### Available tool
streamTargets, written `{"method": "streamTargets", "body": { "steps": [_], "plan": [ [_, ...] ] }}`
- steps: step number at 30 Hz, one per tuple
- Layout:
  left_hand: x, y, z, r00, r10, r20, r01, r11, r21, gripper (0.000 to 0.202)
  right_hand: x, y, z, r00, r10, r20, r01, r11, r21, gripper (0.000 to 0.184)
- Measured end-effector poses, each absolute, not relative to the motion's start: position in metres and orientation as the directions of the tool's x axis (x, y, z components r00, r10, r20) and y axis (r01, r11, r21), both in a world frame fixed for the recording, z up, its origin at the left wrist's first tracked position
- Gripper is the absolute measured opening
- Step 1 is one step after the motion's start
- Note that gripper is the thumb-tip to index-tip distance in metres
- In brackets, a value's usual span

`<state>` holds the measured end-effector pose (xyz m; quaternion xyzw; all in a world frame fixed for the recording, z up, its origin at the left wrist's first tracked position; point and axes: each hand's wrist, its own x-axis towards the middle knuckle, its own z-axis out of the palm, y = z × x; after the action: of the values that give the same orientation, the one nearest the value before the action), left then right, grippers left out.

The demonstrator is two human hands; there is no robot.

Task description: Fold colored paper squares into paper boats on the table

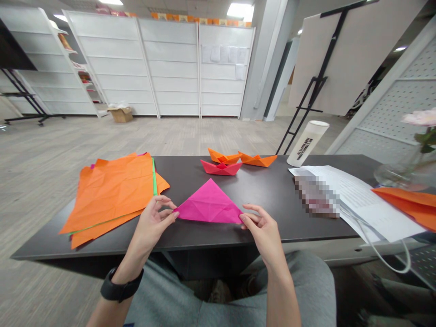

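A pink paper folded into a triangle point(210, 204) lies on the dark table point(269, 190), point away from me. My left hand point(153, 222) pinches its left corner between thumb and fingers. My right hand point(260, 227) pinches its right corner the same way. A black watch point(119, 287) sits on my left wrist.
A stack of orange paper sheets point(114, 193) with green and pink edges lies at the left. Three folded paper boats, two orange point(238, 159) and one red point(220, 167), stand at the far edge. A white cylinder point(307, 143), printed sheets point(357, 195), orange paper point(408, 204) and a glass vase point(405, 170) are at the right.
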<state>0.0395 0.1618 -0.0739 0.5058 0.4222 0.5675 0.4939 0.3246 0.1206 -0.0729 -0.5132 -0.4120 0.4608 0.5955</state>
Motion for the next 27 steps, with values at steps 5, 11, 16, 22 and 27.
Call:
{"method": "streamTargets", "body": {
  "steps": [5,11,16,22,27],
  "plan": [
    [0.0398,0.1629,-0.0707,-0.009,0.995,0.104,-0.153,-0.104,0.983,0.044,0.3237,0.1215,-0.0712,0.247,0.969,0.018,-0.129,0.051,-0.990,0.047],
    [0.0410,0.1655,-0.0664,0.012,0.999,-0.036,-0.155,0.037,0.987,0.050,0.3253,0.1216,-0.0728,0.243,0.969,0.031,-0.109,0.060,-0.992,0.047],
    [0.0429,0.1641,-0.0655,0.029,0.999,0.016,-0.163,-0.012,0.987,0.051,0.3274,0.1205,-0.0732,0.217,0.975,0.040,-0.060,0.054,-0.997,0.047],
    [0.0461,0.1592,-0.0648,0.020,0.975,0.220,-0.194,-0.212,0.958,0.034,0.3270,0.1209,-0.0710,0.249,0.967,0.054,-0.029,0.063,-0.998,0.046],
    [0.0462,0.1568,-0.0645,0.067,0.952,0.299,-0.128,-0.289,0.949,0.019,0.3316,0.1210,-0.0796,0.309,0.948,0.073,-0.007,0.079,-0.997,0.045]
  ]
}}
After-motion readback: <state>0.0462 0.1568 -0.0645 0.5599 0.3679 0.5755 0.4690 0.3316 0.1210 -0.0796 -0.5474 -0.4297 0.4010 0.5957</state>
